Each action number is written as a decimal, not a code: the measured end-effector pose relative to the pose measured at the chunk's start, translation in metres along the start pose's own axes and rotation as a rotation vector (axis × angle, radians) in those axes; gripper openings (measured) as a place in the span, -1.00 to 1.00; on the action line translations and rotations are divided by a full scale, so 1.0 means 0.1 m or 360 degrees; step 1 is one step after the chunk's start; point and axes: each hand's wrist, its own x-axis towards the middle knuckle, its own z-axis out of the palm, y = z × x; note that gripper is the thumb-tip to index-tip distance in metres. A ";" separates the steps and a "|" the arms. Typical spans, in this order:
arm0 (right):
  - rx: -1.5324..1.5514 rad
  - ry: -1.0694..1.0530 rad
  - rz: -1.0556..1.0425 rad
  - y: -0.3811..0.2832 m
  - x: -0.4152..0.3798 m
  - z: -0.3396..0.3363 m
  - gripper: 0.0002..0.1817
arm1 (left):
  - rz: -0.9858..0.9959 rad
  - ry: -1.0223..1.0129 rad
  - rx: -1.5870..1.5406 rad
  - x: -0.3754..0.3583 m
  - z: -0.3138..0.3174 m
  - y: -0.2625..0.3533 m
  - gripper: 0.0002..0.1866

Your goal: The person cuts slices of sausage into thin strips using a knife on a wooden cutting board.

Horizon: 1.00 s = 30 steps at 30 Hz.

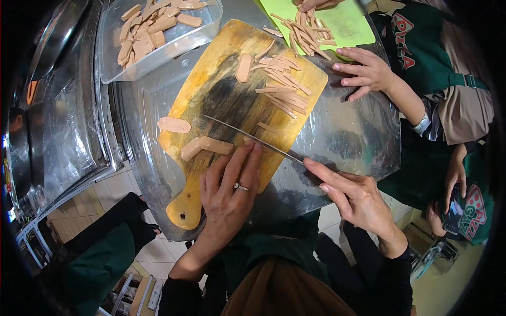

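Observation:
My right hand (356,197) is closed around a knife (253,138), whose long thin blade slants across the wooden cutting board (211,68). My left hand (229,176), with a ring on one finger, presses its bent fingertips down against the near side of the blade; whatever lies under them is hidden. Beside those fingers rest overlapping sausage slices (208,146). Another flat slice (174,125) lies at the board's left edge, and one more (243,67) sits farther up. Beyond the blade are a single thin strip (269,128) and a pile of cut strips (284,89).
A clear plastic container (174,42) at the upper left holds many sausage pieces. A green cutting board (353,23) with strips stands at the top right. A co-worker's hand (369,72) reaches in from the right; another holds a phone (453,216). The metal table (348,131) has edges nearby.

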 end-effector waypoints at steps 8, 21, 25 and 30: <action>-0.0076 0.0155 -0.0268 0.14 -0.01 0.12 -0.34 | -0.0004 -0.0036 0.0001 0.00 -0.03 -0.01 -0.43; -0.0106 0.0231 -0.0203 0.17 0.38 0.27 -0.32 | -0.0045 -0.0084 -0.0061 0.00 -0.06 0.01 -0.39; 0.0002 0.0224 -0.0260 0.17 0.30 0.22 -0.34 | 0.0041 0.0007 -0.0061 -0.04 0.00 -0.06 -0.35; -0.0001 0.0282 -0.0302 0.14 0.07 0.28 -0.34 | 0.0009 0.0014 -0.0087 -0.05 0.01 -0.05 -0.40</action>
